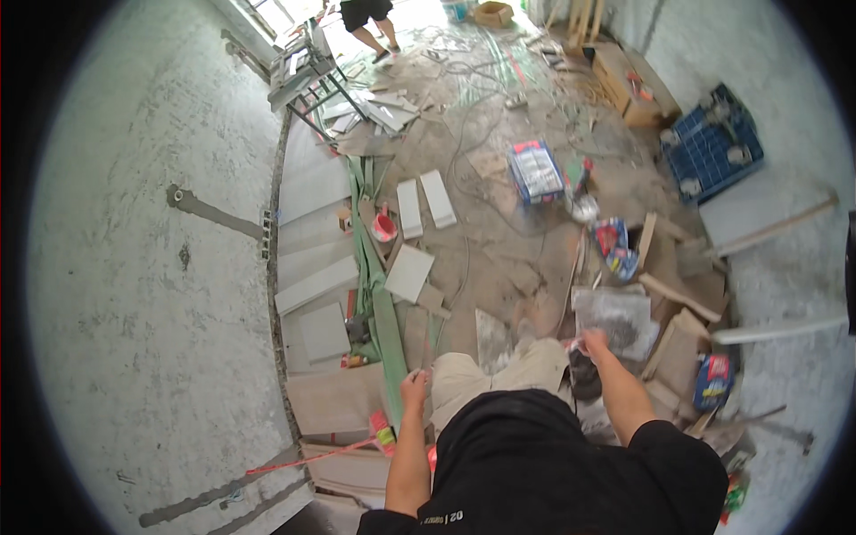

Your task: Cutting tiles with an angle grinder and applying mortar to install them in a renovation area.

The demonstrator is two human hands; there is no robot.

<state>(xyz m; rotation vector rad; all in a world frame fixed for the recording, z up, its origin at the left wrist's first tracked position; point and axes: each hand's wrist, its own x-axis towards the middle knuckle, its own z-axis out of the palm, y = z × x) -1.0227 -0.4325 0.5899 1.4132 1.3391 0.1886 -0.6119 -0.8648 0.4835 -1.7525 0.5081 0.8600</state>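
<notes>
L hand [414, 390] part-curled, can't tell if empty; R hand [595, 342] at small red item [572, 343], grip unclear, twd R edge of floor [517, 259]. Just beyond: grey-smeared sheet [615, 312]. Farther, nearer L edge: white tiles [410, 272] loose, seemingly unlaid; work prob. unfinished.

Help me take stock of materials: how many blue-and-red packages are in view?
3: a white-topped package on the floor ahead, a crumpled package nearer and further right, and a third package near the right wall. More may be hidden among the cardboard.
</notes>
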